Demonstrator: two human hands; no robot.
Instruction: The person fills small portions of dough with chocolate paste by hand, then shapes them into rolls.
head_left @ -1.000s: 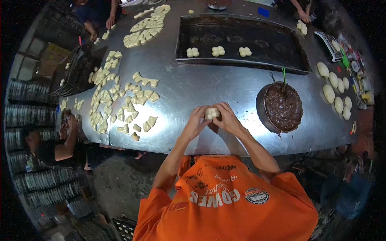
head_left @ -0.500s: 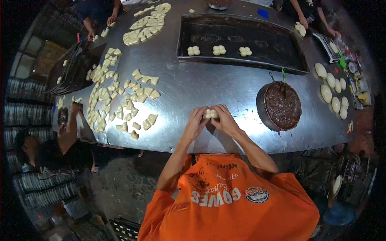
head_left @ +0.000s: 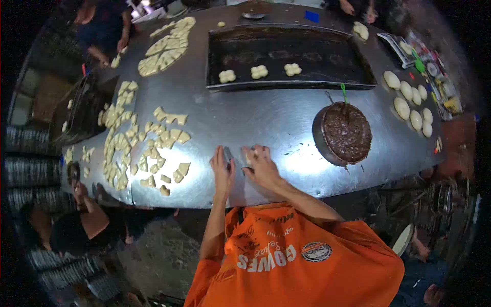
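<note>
My left hand (head_left: 222, 174) rests at the metal table, its fingers stretched out and nothing seen in them. A short gap to the right, my right hand (head_left: 263, 168) curls over a cluster of pale dough balls (head_left: 249, 156); only part of the dough shows beside the fingers. Farther back lies a dark baking tray (head_left: 317, 57) with three clusters of dough balls (head_left: 259, 72) along its near side. To the right of my hands stands a round pan of chocolate-brown filling (head_left: 345, 133), with a green-handled tool stuck in it.
Many cut dough pieces (head_left: 148, 153) cover the table's left part, with a sliced dough sheet (head_left: 166, 48) behind. Smooth dough balls (head_left: 401, 108) lie at the right near a scale (head_left: 396, 48). Other people work at the left and far edges.
My hands have come apart; both were holding the dough cluster together. The left hand has let go and moved left, while the right keeps the dough. The camera view has shifted slightly.
</note>
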